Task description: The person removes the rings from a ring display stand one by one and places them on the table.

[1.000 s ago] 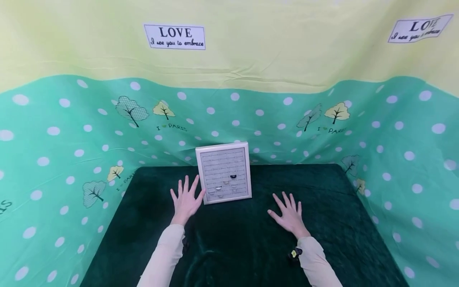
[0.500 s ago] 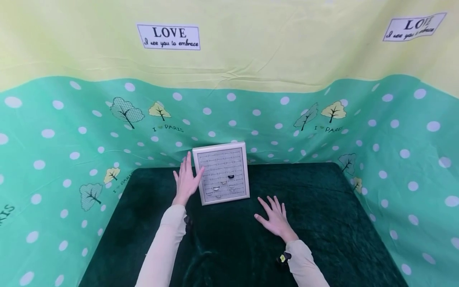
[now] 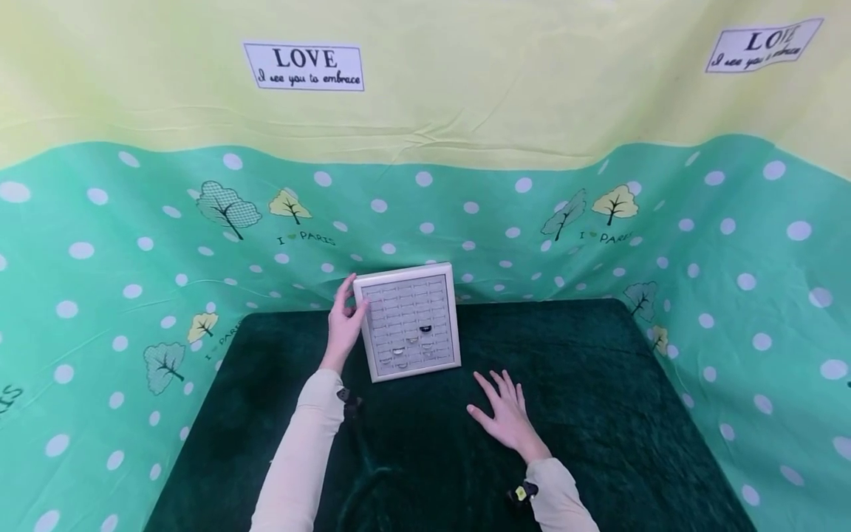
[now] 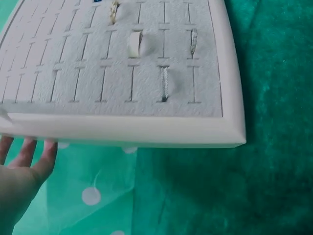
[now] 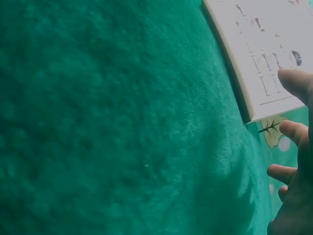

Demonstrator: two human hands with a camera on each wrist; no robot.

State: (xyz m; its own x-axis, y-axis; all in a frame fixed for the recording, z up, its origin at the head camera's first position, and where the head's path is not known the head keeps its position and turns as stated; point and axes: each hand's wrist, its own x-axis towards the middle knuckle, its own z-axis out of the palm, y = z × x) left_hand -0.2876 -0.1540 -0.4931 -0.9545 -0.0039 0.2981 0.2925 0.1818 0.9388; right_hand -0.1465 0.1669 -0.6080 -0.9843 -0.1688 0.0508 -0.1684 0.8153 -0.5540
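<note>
A white-framed ring display tray leans upright at the back of the table, its grey panel lined with slots. Several rings sit in the lower rows, among them a dark ring. In the left wrist view I make out a wide pale ring, a thin silver ring and a gold-toned ring. My left hand grips the tray's upper left edge, thumb at the front and fingers bent behind the frame. Fingers spread, my right hand is apart from the tray, to its lower right, over the cloth.
Dark green plush cloth covers the table. A green and yellow curtain with dots and trees hangs behind and along both sides, close behind the tray. A small dark device is strapped at the right wrist.
My left hand has risen along the tray's left side and closed on its upper left edge. My right hand has moved left, nearer the tray. The view has shifted slightly.
</note>
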